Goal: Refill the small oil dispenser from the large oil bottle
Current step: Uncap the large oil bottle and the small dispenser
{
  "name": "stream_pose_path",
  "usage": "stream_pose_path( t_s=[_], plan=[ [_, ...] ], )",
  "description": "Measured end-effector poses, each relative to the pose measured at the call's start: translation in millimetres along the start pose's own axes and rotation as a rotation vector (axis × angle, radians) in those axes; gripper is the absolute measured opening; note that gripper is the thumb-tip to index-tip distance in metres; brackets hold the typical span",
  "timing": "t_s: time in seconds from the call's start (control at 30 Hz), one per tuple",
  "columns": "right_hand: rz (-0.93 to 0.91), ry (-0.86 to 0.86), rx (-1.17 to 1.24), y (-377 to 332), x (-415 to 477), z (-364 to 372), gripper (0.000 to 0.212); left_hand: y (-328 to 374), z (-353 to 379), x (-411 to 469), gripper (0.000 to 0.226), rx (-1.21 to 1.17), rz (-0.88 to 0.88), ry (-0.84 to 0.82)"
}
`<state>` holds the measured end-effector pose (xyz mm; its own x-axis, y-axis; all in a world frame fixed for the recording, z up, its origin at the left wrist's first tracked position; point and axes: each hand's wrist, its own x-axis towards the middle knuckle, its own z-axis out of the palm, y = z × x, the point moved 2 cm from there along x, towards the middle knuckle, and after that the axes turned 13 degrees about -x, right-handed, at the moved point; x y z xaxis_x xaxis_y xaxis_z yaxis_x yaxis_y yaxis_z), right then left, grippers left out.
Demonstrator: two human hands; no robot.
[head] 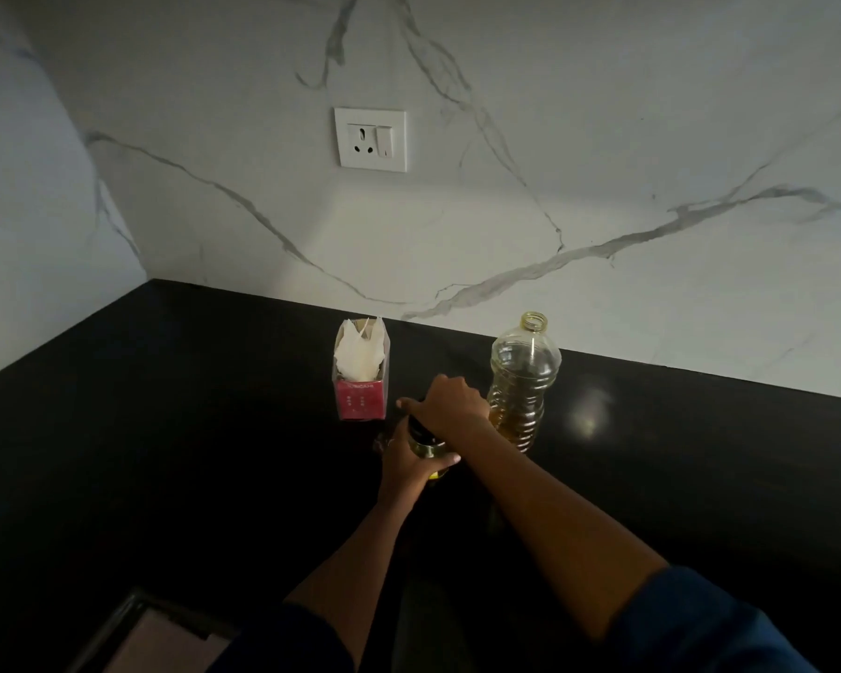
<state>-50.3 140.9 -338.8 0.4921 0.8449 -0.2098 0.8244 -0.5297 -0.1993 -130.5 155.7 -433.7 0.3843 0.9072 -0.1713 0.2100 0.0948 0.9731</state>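
Black countertop [166,429], marble-veined wall [603,138], socket [370,139] upper centre. Mid-frame: my left hand [401,461] wraps the small oil dispenser [427,447], my right hand [450,398] grips its top. Large oil bottle [523,381] stands uncapped just right of them.

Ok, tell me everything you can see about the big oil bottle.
The large oil bottle is clear ribbed plastic, cap off, its threaded neck open. Yellow oil fills only its lower part. It stands upright on the black counter near the marble wall, just right of the right hand gripping the small oil dispenser; the wrist overlaps its base, contact unclear.
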Motion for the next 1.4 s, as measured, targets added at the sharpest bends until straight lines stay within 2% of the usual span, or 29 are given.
stream_pose_path(
  t_s=[0.13, 0.3, 0.43, 0.53, 0.7, 0.83, 0.9, 1.0, 1.07, 1.17, 1.3, 1.4],
  plan=[
    [-0.017, -0.082, -0.049, -6, 9, 7, 0.047, -2, 3, 0, 0.071, 0.034, -0.004, 0.048],
    [-0.09, -0.136, -0.031, -5, 21, 11, 0.041, -3, 0, -2, 0.065, 0.026, -0.012, 0.088],
    [-0.162, -0.135, -0.074, -5, 23, 11, 0.045, 0, -1, -4, 0.065, 0.037, -0.014, 0.091],
    [-0.288, -0.186, -0.188, -7, 22, 8, 0.052, -1, -3, -4, 0.058, 0.057, -0.04, 0.05],
    [-0.552, -0.312, -0.428, -13, 15, -8, 0.05, -2, -9, -4, 0.063, 0.087, -0.06, 0.0],
    [-0.655, -0.41, -0.571, -22, 15, -7, 0.064, 1, -12, -6, 0.068, 0.108, -0.076, -0.009],
    [-0.636, -0.425, -0.455, -24, 13, -9, 0.068, -1, -14, -7, 0.066, 0.113, -0.087, -0.022],
    [-0.492, -0.277, -0.241, -26, 13, -16, 0.062, -1, -16, -8, 0.073, 0.104, -0.114, -0.009],
    [-0.319, -0.23, -0.281, -26, 14, -14, 0.062, -1, -16, -9, 0.074, 0.102, -0.119, 0.001],
    [-0.159, -0.321, -0.353, -26, 12, -2, 0.069, 1, -17, -12, 0.075, 0.101, -0.119, 0.013],
    [-0.159, -0.349, -0.202, -27, 7, 1, 0.051, -2, -17, -13, 0.069, 0.088, -0.113, 0.021],
    [-0.263, -0.399, -0.286, -31, 4, -4, 0.046, -6, -17, -11, 0.06, 0.082, -0.102, 0.009]
  ],
)
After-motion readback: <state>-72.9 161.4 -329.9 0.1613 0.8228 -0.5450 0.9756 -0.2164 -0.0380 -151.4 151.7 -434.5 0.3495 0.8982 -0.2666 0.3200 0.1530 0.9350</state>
